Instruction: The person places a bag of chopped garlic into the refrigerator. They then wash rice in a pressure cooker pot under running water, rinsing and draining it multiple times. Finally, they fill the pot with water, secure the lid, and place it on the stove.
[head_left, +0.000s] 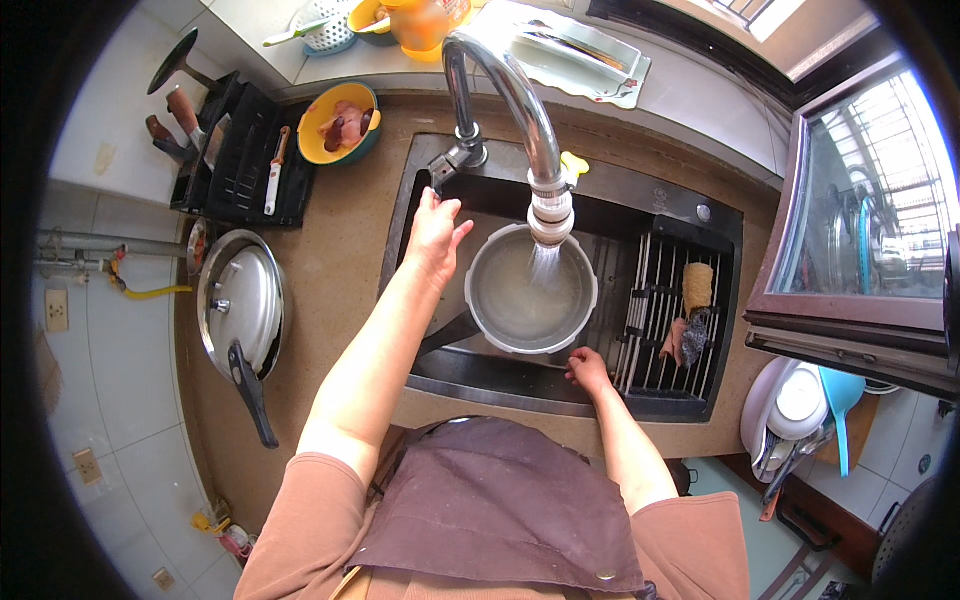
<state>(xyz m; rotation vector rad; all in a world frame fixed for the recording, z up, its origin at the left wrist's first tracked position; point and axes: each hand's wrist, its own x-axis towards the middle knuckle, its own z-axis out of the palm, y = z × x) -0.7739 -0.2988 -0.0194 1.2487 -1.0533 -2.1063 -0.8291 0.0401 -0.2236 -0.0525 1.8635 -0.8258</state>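
Water sprays from the white nozzle of a chrome faucet (536, 112) into a round metal pot (531, 296) in the dark sink (510, 386). The pot holds cloudy water; its black handle points to the lower left. My left hand (437, 231) is raised at the faucet's lever (442, 169), fingertips at its lower end; whether they grip it I cannot tell. Just below the pot's lower right rim is my right hand (587, 369), fingers loosely curled near the sink's front; nothing shows in it.
A roll-up rack (637, 322) with a scrubber (698, 285) spans the sink's right side. On the left counter are a pressure-cooker lid (244, 300) in a metal pan, a knife rack (232, 169) and a yellow bowl of meat (311, 139). An open window (780, 300) juts in at right.
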